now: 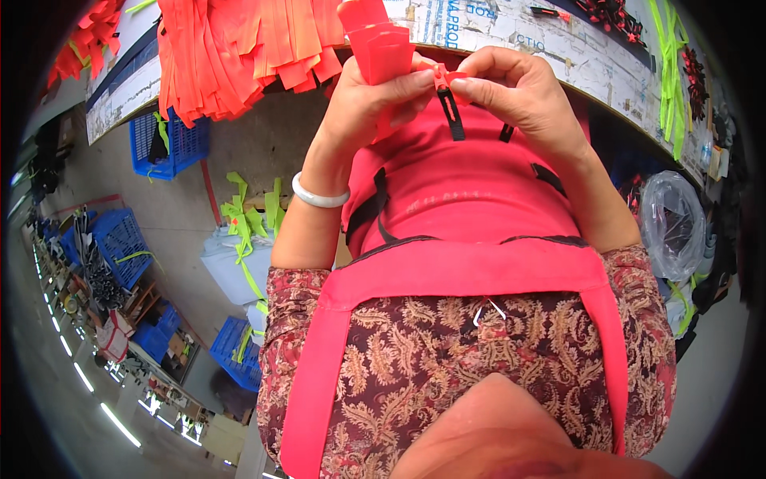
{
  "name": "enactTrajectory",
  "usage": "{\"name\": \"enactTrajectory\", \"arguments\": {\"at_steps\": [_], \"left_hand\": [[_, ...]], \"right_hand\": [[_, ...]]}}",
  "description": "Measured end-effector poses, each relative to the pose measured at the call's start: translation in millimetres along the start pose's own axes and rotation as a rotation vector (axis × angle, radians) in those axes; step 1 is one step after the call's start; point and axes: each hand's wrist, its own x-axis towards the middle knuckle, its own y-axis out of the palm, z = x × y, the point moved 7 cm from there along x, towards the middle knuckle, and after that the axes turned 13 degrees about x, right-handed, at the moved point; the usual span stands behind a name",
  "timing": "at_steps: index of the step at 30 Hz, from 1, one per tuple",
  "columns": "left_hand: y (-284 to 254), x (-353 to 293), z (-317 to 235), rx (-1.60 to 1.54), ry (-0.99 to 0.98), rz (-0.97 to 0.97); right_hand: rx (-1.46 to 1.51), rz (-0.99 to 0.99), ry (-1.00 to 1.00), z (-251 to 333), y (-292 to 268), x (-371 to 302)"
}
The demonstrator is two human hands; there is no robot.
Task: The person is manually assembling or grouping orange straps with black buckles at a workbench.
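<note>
My left hand (pixel 373 92), with a white bangle (pixel 319 195) on its wrist, is closed around a folded red webbing piece (pixel 381 46) that sticks up above the fingers. My right hand (pixel 523 92) pinches the small red end of that piece between thumb and forefinger, right beside the left thumb. A short black strap (pixel 452 113) hangs down from the pinched spot. Both hands are held close together over a red apron (pixel 471 271), just in front of the table edge.
A pile of orange-red strips (pixel 239 48) lies on the worktable (pixel 542 40) ahead. Neon green strips (pixel 669 72) hang at the right. Blue crates (pixel 171 144) stand on the floor at the left, and a clear plastic bag (pixel 674 223) sits at the right.
</note>
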Motion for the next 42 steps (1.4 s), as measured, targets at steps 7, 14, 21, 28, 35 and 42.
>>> {"name": "enactTrajectory", "arguments": {"at_steps": [7,14,21,28,35,42], "left_hand": [[-0.6,-0.3,1.1,0.047,0.01,-0.038],[-0.5,-1.2,1.4,0.132,0.014,-0.015],[-3.2,-0.1,5.5,0.155,0.051,-0.099],[2.3,-7.8,-0.9,0.338,0.289,-0.205],[3.2,-7.0,11.0,0.242,0.339,-0.184],[6.8,-6.6,10.9,0.254,0.351,-0.174]], "right_hand": [[-0.061,0.004,0.036,-1.6,-1.9,-0.5],[0.031,0.047,0.132,-9.1,-0.8,1.5],[0.105,-0.113,0.004,-24.0,-6.1,4.7],[-0.109,-0.087,-0.301,-4.5,6.1,0.8],[-0.397,-0.075,-0.583,4.0,16.6,-5.7],[-0.133,-0.101,-0.542,-4.3,18.4,-6.5]]}}
